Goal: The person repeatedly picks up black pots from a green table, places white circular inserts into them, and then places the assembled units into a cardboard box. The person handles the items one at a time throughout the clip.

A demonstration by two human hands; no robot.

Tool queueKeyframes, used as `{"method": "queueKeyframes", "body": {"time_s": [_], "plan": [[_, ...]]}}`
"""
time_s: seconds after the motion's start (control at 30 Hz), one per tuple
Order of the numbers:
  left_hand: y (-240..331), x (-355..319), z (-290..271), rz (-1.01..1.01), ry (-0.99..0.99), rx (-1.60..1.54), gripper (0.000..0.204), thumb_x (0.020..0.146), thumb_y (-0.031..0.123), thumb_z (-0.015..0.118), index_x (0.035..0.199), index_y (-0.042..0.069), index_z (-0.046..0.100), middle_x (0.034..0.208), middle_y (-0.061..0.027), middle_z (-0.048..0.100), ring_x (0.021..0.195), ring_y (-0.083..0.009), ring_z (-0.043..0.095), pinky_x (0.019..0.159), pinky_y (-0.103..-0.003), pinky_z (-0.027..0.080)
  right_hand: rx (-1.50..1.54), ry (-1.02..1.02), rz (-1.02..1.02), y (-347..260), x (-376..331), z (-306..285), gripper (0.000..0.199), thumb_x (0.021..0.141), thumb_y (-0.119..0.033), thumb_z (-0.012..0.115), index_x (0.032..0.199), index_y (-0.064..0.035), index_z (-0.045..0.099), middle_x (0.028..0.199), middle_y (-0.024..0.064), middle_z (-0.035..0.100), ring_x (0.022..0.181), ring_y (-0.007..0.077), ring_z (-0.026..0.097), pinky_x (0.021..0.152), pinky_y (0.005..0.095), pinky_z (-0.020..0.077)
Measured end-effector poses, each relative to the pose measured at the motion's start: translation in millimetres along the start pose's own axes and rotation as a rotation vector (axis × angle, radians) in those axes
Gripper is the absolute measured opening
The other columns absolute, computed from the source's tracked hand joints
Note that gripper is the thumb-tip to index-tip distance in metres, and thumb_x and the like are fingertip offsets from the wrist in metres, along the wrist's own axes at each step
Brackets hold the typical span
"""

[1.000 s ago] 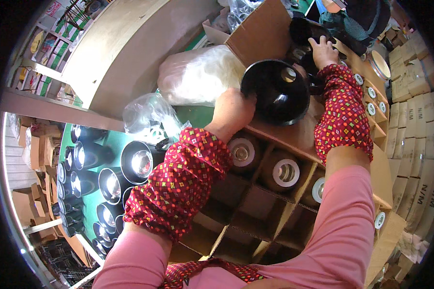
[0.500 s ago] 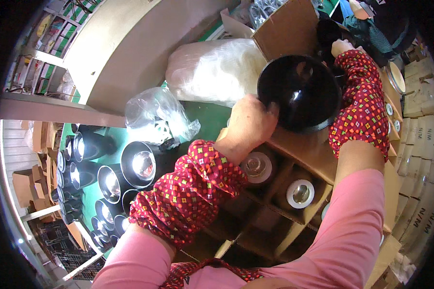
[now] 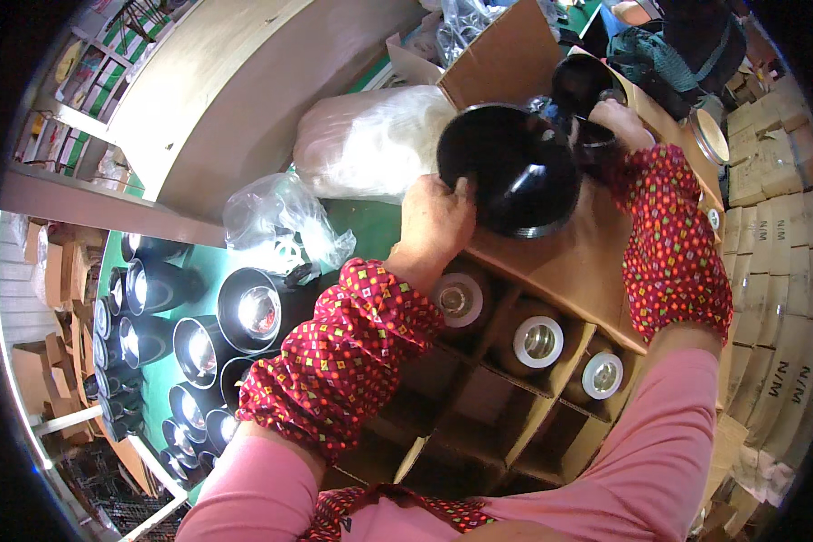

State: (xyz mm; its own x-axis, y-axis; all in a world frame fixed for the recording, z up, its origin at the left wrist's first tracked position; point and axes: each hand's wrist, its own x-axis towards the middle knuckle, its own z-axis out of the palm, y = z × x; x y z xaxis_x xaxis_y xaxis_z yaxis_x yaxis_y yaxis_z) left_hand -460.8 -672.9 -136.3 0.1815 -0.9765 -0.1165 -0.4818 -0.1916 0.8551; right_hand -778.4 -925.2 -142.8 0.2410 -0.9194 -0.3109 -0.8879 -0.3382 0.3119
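Observation:
My left hand (image 3: 435,219) grips the near rim of a black cone-shaped lamp housing (image 3: 508,169), held above a cardboard box with divider cells (image 3: 551,271). My right hand (image 3: 619,122) holds the far, narrow end of the same housing. Both forearms wear red patterned sleeve covers. Three cells in the box hold lamps with white rims and shiny centres (image 3: 539,341); other cells look dark.
Several black lamp housings with reflectors (image 3: 244,312) lie on the green table at left. A crumpled clear plastic bag (image 3: 275,217) and a white bagged bundle (image 3: 370,144) sit beside the box. A wooden board (image 3: 235,99) leans behind. Stacked cartons (image 3: 777,226) line the right.
Both hands have stayed on the black housing, now tipped with its open mouth facing me. The view has shifted, so it sits higher over the box flap.

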Motion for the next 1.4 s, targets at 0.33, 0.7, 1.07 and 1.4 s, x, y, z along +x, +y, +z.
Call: {"method": "queueKeyframes", "body": {"time_s": [0.33, 0.7, 1.07, 1.4], "plan": [[3, 5, 11, -0.056, 0.054, -0.089, 0.056, 0.102, 0.037, 0.058, 0.084, -0.014, 0.070, 0.086, -0.0405, 0.066, 0.094, -0.0553, 0.068, 0.087, -0.057, 0.053, 0.110, -0.007, 0.231, 43, 56, 48, 0.040, 0.096, -0.017, 0.065, 0.133, -0.0051, 0.069, 0.141, 0.0196, 0.062, 0.135, 0.0450, 0.056, 0.107, 0.0559, 0.0517], [21, -1, 4, -0.159, 0.105, -0.190, 0.058, 0.102, 0.037, 0.057, 0.081, -0.016, 0.069, 0.080, -0.0406, 0.065, 0.089, -0.0559, 0.069, 0.084, -0.056, 0.053, 0.146, 0.159, 0.038, 41, 27, 15, 0.035, 0.100, -0.015, 0.057, 0.133, -0.0060, 0.066, 0.145, 0.0162, 0.056, 0.124, 0.0404, 0.065, 0.104, 0.0502, 0.0536], [3, 8, 10, -0.011, 0.146, -0.064, 0.041, 0.105, 0.027, 0.049, 0.088, -0.005, 0.069, 0.082, -0.0326, 0.068, 0.084, -0.0542, 0.067, 0.080, -0.058, 0.052, 0.286, 0.483, 0.109, 66, -29, -29, 0.036, 0.087, 0.000, 0.058, 0.120, 0.0032, 0.072, 0.113, 0.0303, 0.070, 0.110, 0.0473, 0.067, 0.097, 0.0495, 0.0537], [-10, 7, 23, 0.014, 0.424, -0.180, 0.035, 0.103, 0.030, 0.054, 0.096, -0.002, 0.068, 0.085, -0.0273, 0.065, 0.080, -0.0471, 0.062, 0.075, -0.056, 0.051, 0.184, 1.118, -0.090, 67, -221, -90, 0.036, 0.101, -0.004, 0.057, 0.137, -0.0016, 0.065, 0.139, 0.0194, 0.064, 0.131, 0.0365, 0.058, 0.112, 0.0428, 0.0443]]}}
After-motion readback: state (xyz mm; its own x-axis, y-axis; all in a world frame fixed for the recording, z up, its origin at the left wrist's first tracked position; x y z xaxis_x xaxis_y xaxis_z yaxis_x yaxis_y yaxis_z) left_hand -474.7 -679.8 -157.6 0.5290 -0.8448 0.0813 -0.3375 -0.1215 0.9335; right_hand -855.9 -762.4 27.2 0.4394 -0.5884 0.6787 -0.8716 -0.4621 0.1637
